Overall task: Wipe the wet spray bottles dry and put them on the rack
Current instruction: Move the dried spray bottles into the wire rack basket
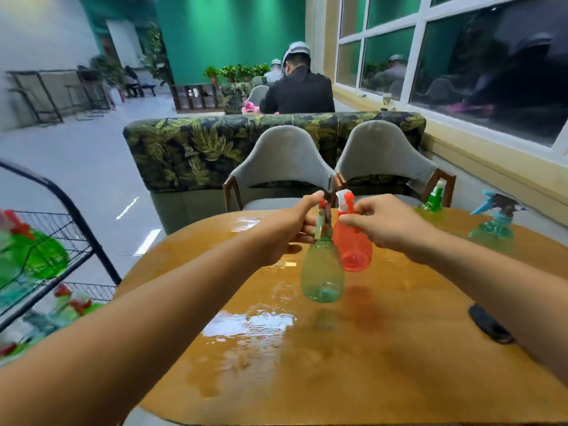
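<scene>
Where the hands meet: above the middle of the table (399,379), both arms stretched forward, the two held bottles touching or nearly so.
Left hand (285,229): fingers curled round the neck of the green bottle (322,272), thumb raised beside its red spray head.
Green bottle: hangs from that grip, clear of the tabletop, its base tipped slightly toward the camera.
Right hand (387,226): fingers bent together, pinching the red bottle (353,247) at its orange spray head.
Red bottle: just behind the green one; whether its base rests on the wood, I cannot tell.
Small green bottle (433,204): upright at the far edge of the table, white nozzle on top.
Blue-headed bottle (491,235): upright near the right edge, well apart from the hands.
Rack (76,229): black wire shelves at the left, off the table, with green bottles with red heads (33,256) on two levels.
Wet patch (255,324): shiny water on the wood, nearer the camera than the hands.
Dark object (488,324): flat on the table by the right forearm, too blurred to name.
Chairs (282,167): two grey ones beyond the table, backed by a leaf-patterned sofa (190,149).
</scene>
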